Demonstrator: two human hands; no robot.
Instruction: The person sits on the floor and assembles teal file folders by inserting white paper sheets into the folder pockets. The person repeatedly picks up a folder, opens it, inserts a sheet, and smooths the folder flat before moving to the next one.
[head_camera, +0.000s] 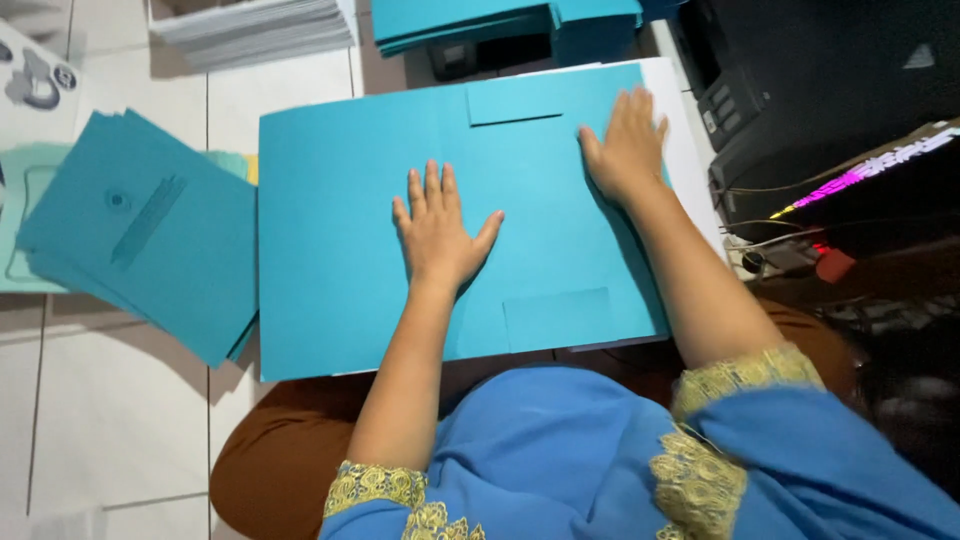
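Both palms flat on the big teal folder, and you had it pinned!

The open teal folder (350, 250) lay spread across your lap, and you pressed it with your left hand (437, 232), fingers splayed wide, at its middle, and your right hand (627, 148), fingers close together, near its far right edge; neither gripped anything. It looked like light, bendy card, best lifted by its edges. Left of the folder sat a stack of folded covers (140, 235); beyond it, more teal sheets (480, 20).

White tiled floor (110, 420) with grey grout lines; a dark printer (800, 90) stands at the right under even light.
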